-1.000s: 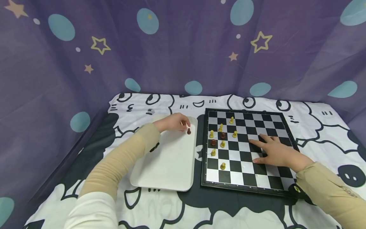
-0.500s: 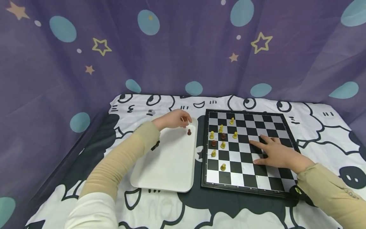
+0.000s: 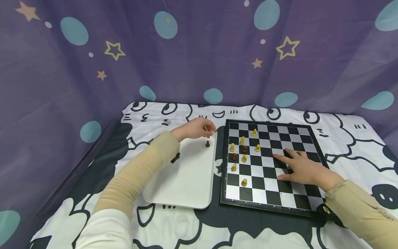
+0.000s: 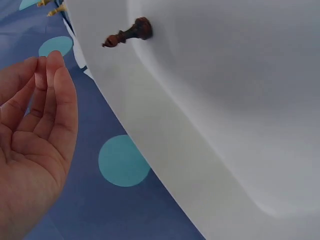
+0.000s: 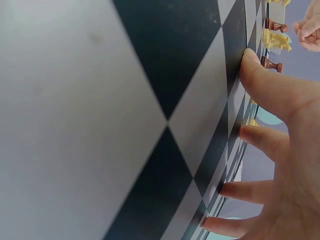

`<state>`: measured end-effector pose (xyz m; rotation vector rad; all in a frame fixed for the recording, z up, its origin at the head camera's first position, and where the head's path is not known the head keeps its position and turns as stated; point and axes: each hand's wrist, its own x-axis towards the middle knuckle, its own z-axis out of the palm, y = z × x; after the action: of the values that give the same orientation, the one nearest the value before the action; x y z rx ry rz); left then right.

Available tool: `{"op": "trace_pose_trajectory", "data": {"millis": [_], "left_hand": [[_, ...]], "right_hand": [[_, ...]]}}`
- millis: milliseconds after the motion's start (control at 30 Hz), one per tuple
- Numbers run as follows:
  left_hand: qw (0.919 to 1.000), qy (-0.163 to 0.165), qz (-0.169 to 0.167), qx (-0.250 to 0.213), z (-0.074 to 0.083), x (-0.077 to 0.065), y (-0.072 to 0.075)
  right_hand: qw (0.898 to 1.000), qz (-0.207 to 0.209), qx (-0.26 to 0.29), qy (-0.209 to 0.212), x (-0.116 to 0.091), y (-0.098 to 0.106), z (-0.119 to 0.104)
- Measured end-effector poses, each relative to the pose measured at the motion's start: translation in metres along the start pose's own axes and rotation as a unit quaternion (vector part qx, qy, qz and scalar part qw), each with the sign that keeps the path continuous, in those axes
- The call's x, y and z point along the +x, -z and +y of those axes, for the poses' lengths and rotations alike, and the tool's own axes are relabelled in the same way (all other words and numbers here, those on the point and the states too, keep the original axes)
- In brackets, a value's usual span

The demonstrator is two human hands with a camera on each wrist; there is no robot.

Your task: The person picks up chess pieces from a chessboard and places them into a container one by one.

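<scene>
A dark brown chess bishop (image 4: 129, 33) stands upright in the white tray (image 3: 186, 180), near its far right corner. My left hand (image 3: 199, 128) hovers just beyond the bishop, over the tray's far edge. In the left wrist view its fingers (image 4: 65, 100) are gently bent, the tips close to the thumb, with nothing seen between them and apart from the bishop. Spread wide, the fingers of my right hand (image 3: 303, 167) rest on the right half of the chessboard (image 3: 270, 173). Two brown pieces, one of them a brown piece (image 3: 234, 156) near the left edge, stand on the board.
Several yellow chess pieces (image 3: 244, 158) are grouped on the board's left side. Tray and board lie side by side on a cartoon-print cloth (image 3: 174, 228), a narrow gap between them. A purple curtain (image 3: 199, 62) hangs behind.
My left hand has drawn up and away from the bishop, which stays standing in the tray. The right hand keeps its place on the board. The head view has shifted slightly.
</scene>
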<state>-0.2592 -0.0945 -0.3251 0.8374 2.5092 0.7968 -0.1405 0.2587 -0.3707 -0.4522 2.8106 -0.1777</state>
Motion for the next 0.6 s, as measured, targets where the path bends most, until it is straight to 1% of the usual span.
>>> {"op": "trace_pose_trajectory", "data": {"millis": [267, 500, 600], "left_hand": [[1.0000, -0.004, -0.008, 0.004, 0.012, 0.006, -0.003], [0.9996, -0.018, -0.021, -0.003, 0.021, 0.010, -0.004], [0.9995, -0.018, -0.025, -0.006, 0.024, 0.012, -0.006]], "right_hand": [[1.000, -0.002, -0.001, -0.002, 0.001, -0.001, 0.000], [1.000, -0.002, -0.006, -0.003, 0.001, -0.002, 0.000], [1.000, -0.001, -0.007, -0.002, 0.000, -0.002, 0.000]]}}
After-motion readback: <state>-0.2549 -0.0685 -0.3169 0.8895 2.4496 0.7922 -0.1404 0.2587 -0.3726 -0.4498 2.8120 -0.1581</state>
